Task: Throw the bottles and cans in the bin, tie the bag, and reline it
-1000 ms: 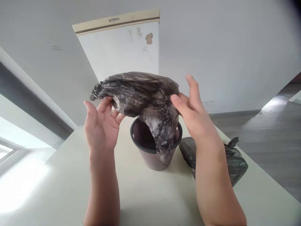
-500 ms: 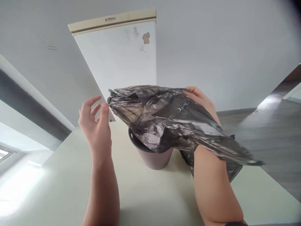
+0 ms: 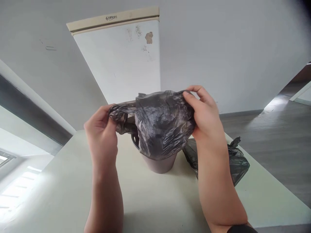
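Observation:
A thin black plastic garbage bag [image 3: 165,126] is stretched between my two hands above a pinkish trash can [image 3: 160,165] with a dark rim. My left hand [image 3: 102,126] is closed around a bunched end of the bag. On the other side, my right hand [image 3: 204,106] pinches the bag's upper edge between thumb and fingers. The bag hangs down over the front of the can and hides most of its opening. Part of the dark rim shows at the left.
A second black plastic bag [image 3: 238,161], filled out and knotted, lies on the pale table [image 3: 150,200] behind my right forearm. Beyond the table stands a white refrigerator [image 3: 126,61] against a grey wall. Grey flooring [image 3: 264,139] shows at the right.
My left hand has closed on the bag's left end. The loose part that trailed over my right forearm has swung in and now hangs in front of the can.

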Available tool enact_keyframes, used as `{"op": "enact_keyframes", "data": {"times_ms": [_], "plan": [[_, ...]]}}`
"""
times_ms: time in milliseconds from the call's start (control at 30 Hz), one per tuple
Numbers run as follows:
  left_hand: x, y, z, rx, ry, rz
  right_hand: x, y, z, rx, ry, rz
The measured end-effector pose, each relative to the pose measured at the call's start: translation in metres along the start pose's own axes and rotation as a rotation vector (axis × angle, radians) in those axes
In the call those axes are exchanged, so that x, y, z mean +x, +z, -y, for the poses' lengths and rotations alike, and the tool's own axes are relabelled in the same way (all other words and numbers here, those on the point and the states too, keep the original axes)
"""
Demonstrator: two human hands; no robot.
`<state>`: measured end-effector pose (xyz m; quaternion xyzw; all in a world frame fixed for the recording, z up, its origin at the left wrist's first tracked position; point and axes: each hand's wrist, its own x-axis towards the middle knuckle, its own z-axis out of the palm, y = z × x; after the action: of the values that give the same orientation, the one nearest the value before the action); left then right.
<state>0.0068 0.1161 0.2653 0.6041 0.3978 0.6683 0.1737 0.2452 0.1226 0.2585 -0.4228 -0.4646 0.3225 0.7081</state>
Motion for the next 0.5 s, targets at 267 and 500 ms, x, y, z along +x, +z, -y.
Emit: {"op": "enact_keyframes", "data": {"times_ms": [267,500], "plan": [[0.018,-0.023,0.016,-0.256,-0.083,-0.226,0.022,-0.042,-0.002,-0.344,-0.187,-0.272],[0.028,-0.029,0.026,-0.301,-0.136,-0.354,0.030,-0.070,-0.005,-0.739,-0.229,-0.263]]}}
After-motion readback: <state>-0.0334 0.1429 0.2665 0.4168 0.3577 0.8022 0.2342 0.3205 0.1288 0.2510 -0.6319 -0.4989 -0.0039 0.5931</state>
